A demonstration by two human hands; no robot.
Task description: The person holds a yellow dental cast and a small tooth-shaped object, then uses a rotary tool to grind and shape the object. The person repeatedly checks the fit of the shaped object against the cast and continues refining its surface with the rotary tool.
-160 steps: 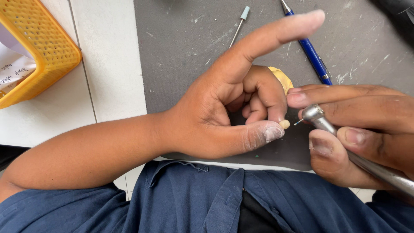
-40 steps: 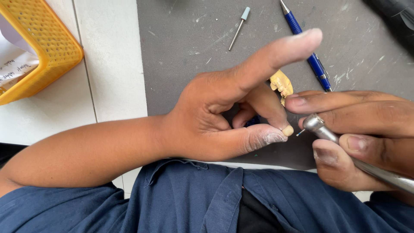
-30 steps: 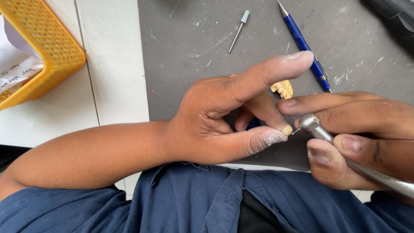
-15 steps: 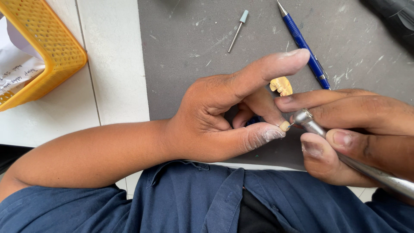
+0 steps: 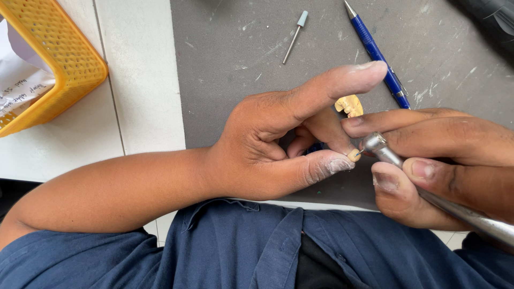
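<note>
Tooth piece (image 5: 354, 156): small, yellowish, centre-right, pinched by left hand (image 5: 278, 144).
Right hand (image 5: 444, 166): grips metal handpiece (image 5: 428, 192).
Change: tip now touching piece; grinding underway.

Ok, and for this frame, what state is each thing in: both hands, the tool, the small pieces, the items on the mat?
Left hand: pinching a small yellowish tooth-like piece, index finger stretched out.
Right hand: gripping a slim silver metal handpiece, tip at the piece.
Yellowish toothed cast: partly hidden behind the fingers.
Blue pen: lying on the grey mat.
Pale-tipped bur: lying loose.
Yellow perforated plastic basket: holding papers.
</note>
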